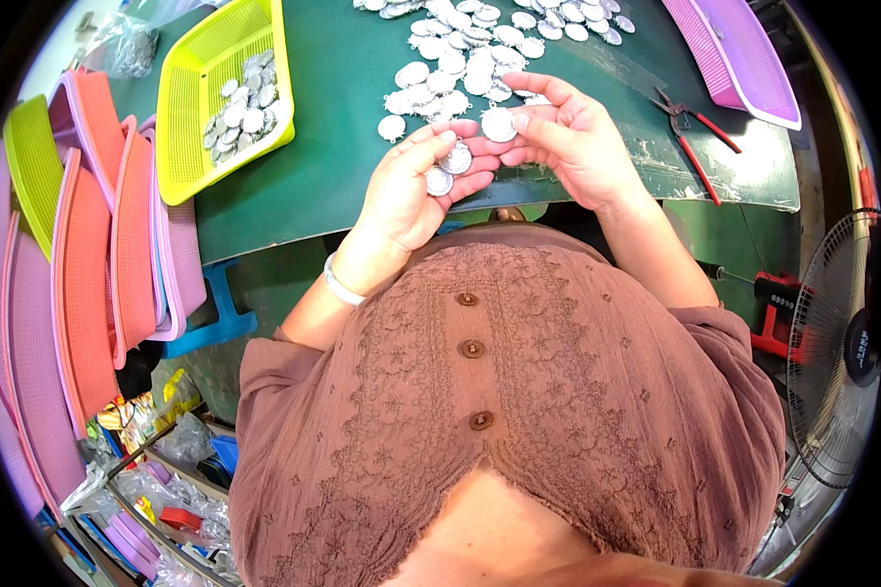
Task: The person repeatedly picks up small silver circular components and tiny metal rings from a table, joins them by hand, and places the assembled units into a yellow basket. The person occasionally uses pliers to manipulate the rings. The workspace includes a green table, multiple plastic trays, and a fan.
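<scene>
Over the near edge of the green worktop [343,147], the right hand [579,135] holds one silvery disc [498,124] between the thumb and the fingers, with its face turned up, while the left hand [407,186] is half curled, palm upward, and holds two more discs [439,181] on its fingers, under the thumb. The fingertips of both hands come close together at the single disc, but I cannot tell if the left fingers also touch it. For handling this piece well, I think the grip should be light and near the rim, so that the face is free to be looked at and is not rubbed. The left fingers should be curled enough that the two discs do not slide out, and, in my judgement, these should not knock against each other. It seems wise to work a little farther inside the worktop, because a piece dropped at the edge could fall to the floor. The loose pile [450,68] lies just beyond the hands, so the wrists should be careful not to push it. The yellow-green basket [168,147] with other discs stands at the left, and the red-handled pliers [698,168] lie at the right, well apart from the fingers.
</scene>
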The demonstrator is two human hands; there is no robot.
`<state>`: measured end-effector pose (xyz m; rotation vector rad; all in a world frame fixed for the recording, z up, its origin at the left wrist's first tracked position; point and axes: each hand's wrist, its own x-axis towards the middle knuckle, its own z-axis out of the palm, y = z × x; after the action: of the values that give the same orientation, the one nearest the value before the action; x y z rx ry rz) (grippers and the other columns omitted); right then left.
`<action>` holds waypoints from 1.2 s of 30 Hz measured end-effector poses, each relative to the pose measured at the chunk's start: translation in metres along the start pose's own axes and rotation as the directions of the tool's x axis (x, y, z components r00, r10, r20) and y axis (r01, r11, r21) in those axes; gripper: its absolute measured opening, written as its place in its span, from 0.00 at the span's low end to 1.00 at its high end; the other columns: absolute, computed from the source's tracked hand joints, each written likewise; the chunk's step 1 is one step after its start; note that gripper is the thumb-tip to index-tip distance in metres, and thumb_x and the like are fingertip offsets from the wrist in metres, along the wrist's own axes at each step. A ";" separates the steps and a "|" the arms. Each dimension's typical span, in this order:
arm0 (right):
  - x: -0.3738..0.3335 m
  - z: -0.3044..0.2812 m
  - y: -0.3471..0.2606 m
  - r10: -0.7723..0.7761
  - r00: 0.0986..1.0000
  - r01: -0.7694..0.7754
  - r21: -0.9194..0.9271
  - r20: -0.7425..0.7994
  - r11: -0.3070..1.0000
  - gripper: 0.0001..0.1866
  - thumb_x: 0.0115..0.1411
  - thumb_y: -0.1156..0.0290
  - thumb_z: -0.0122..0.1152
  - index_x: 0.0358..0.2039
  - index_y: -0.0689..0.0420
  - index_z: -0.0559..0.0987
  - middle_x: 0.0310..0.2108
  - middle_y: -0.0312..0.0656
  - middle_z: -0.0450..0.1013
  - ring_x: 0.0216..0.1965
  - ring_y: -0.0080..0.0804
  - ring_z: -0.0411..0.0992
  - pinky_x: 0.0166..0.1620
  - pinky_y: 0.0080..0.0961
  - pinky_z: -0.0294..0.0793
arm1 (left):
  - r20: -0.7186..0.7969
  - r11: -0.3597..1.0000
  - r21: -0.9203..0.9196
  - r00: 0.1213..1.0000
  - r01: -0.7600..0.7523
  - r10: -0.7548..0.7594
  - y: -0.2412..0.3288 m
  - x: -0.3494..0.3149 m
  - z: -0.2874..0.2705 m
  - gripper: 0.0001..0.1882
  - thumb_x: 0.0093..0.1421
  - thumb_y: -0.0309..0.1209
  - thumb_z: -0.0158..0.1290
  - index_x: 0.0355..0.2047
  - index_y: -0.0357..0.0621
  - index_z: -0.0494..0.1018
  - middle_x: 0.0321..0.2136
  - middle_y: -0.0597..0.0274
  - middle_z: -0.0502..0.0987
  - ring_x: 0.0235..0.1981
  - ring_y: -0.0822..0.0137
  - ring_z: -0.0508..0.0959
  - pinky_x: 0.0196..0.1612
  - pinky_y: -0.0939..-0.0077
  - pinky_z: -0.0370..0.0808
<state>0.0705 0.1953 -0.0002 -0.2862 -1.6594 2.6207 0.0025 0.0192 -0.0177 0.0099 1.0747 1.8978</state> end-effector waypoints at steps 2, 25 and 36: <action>0.001 -0.005 0.002 -0.041 0.999 0.039 -0.087 -0.022 0.995 0.21 0.56 0.77 0.53 0.50 0.68 0.63 0.32 0.47 0.73 0.31 0.27 0.74 0.34 0.18 0.74 | 0.040 0.997 -0.079 0.999 0.010 -0.007 -0.001 0.000 -0.003 0.18 0.61 0.34 0.41 0.47 0.35 0.64 0.43 0.46 0.72 0.43 0.59 0.74 0.45 0.68 0.73; 0.005 -0.052 0.002 -0.423 0.890 0.275 -0.940 0.169 0.204 0.32 0.43 0.76 0.63 0.52 0.53 0.65 0.38 0.40 0.73 0.40 0.38 0.66 0.46 0.31 0.66 | 0.046 0.998 -0.042 0.997 0.056 -0.054 -0.006 0.000 -0.005 0.13 0.56 0.24 0.47 0.42 0.37 0.68 0.35 0.54 0.75 0.32 0.65 0.76 0.33 0.78 0.75; 0.001 -0.034 0.014 -0.400 0.863 0.387 -0.913 0.310 0.126 0.29 0.42 0.74 0.64 0.48 0.54 0.67 0.26 0.37 0.70 0.31 0.37 0.67 0.37 0.32 0.66 | 0.041 0.998 -0.051 0.998 0.046 -0.044 -0.006 0.001 -0.005 0.12 0.57 0.25 0.46 0.41 0.38 0.68 0.33 0.57 0.74 0.33 0.66 0.76 0.34 0.77 0.76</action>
<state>0.0766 0.2200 -0.0268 0.1643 -2.6433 0.8607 0.0042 0.0177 -0.0260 -0.0057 0.9906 1.8770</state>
